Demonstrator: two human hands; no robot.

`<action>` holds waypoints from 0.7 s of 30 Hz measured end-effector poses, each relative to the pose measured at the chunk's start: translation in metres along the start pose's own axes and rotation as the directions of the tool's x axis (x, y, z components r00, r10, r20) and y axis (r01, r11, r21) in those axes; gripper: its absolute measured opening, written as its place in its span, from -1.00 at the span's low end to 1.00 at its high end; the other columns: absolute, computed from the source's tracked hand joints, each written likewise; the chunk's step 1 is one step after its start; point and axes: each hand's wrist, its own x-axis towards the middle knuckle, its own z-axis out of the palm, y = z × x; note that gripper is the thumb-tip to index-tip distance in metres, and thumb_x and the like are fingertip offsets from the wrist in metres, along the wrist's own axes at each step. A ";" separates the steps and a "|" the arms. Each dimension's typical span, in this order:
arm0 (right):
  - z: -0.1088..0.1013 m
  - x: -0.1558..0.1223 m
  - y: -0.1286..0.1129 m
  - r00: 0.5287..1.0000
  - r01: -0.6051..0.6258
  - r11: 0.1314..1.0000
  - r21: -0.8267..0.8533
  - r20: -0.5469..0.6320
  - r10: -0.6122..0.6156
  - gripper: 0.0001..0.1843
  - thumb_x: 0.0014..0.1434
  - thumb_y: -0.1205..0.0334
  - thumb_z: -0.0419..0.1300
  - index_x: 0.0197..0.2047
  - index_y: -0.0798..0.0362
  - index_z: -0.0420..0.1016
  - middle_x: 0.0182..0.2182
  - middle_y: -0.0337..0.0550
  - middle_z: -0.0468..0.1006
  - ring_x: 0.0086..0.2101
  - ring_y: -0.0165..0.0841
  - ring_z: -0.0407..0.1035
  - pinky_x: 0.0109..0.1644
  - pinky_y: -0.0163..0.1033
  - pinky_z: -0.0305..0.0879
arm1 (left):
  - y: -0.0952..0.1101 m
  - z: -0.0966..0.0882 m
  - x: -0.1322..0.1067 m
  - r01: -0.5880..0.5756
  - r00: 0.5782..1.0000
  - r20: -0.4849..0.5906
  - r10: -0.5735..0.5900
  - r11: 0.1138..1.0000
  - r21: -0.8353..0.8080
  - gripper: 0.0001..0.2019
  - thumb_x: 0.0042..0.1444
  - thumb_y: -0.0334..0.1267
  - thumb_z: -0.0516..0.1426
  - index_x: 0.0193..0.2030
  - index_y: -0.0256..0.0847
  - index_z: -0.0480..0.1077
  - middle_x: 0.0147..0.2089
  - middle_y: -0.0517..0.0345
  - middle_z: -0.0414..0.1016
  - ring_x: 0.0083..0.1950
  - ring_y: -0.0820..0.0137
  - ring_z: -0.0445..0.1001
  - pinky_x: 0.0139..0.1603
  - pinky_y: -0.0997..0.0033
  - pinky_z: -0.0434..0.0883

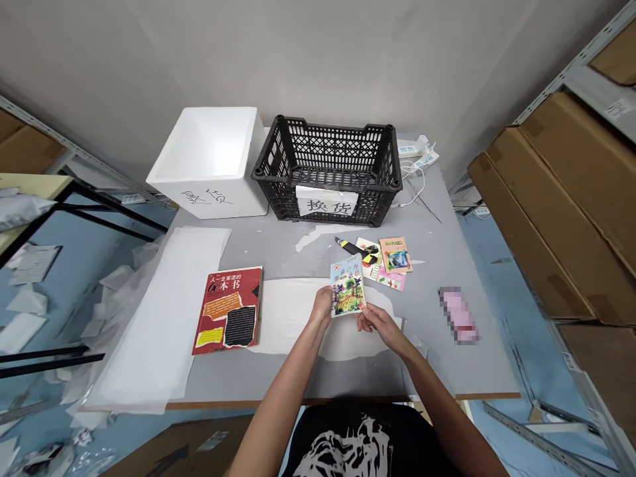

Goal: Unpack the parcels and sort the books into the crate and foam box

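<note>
- Picture booklet [347, 286]: small, with a tree and figures on its cover; held up and tilted between both hands, just above the white sheet, its lower edge in the hands' grasp
- Left hand [322, 306]: curled closed around the booklet's left edge, firmly holding it; the fingertips are partly hidden behind the cover
- Right hand [376, 320]: fingers loosely curved, pinching the booklet's lower right corner
- White wrapping sheet [293, 311]: lies flat on the grey tabletop [318, 377], directly beneath both hands
- Red paperback [227, 311]: lies to the left of the left hand, well within reach, at the edge of the sheet
- Second white sheet [159, 318]: further left of the paperback, spread across the table's left side
- Yellow-and-black utility knife [352, 248]: just ahead of the hands, its blade end pointing left
- Orange booklet [396, 255] and pink booklet [391, 278]: ahead and right of the right hand, overlapping a white card [368, 255]
- Pink item [458, 315]: right of the right hand, well apart; obscured by blur, so its kind cannot be told
- Black plastic crate [318, 126]: straight ahead beyond the hands, with a paper label [325, 204] marked 换货 on its near wall
- White foam box [209, 199]: beside the crate, ahead and left of the hands, with handwriting on its near wall
</note>
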 end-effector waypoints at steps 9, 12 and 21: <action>-0.060 -0.021 0.061 0.944 -0.166 0.895 -0.413 -0.329 0.023 -0.58 0.06 -0.21 0.02 -0.50 -0.03 0.29 -0.55 -0.26 0.39 -0.47 -0.32 0.27 -0.32 -0.22 0.22 | -0.061 0.029 -0.027 -0.110 0.991 -0.030 0.132 0.914 0.392 -0.79 0.18 -0.08 -0.09 -0.32 -0.12 0.24 -0.32 0.13 0.44 -0.25 0.35 0.43 -0.19 0.37 0.32; -0.078 -0.021 0.077 0.894 -0.251 0.841 -0.480 -0.448 0.011 -0.64 0.08 -0.13 -0.02 -0.50 -0.04 0.28 -0.56 -0.24 0.40 -0.45 -0.28 0.30 -0.31 -0.22 0.21 | -0.086 0.047 -0.033 -0.097 0.994 0.006 0.110 0.852 0.514 -0.79 0.23 -0.14 -0.16 -0.25 -0.11 0.23 -0.28 0.08 0.47 -0.25 0.33 0.46 -0.23 0.38 0.31; -0.083 -0.017 0.103 0.803 -0.571 0.471 -0.672 -0.577 0.150 -0.76 0.22 0.24 0.01 -0.37 0.10 0.47 -0.36 -0.01 0.58 -0.29 -0.25 0.46 -0.24 -0.28 0.21 | -0.112 0.059 -0.039 -0.139 0.987 0.075 0.141 0.529 0.837 -0.86 0.21 -0.35 -0.08 -0.18 -0.24 0.27 -0.08 -0.11 0.37 0.04 0.20 0.34 -0.01 0.27 0.25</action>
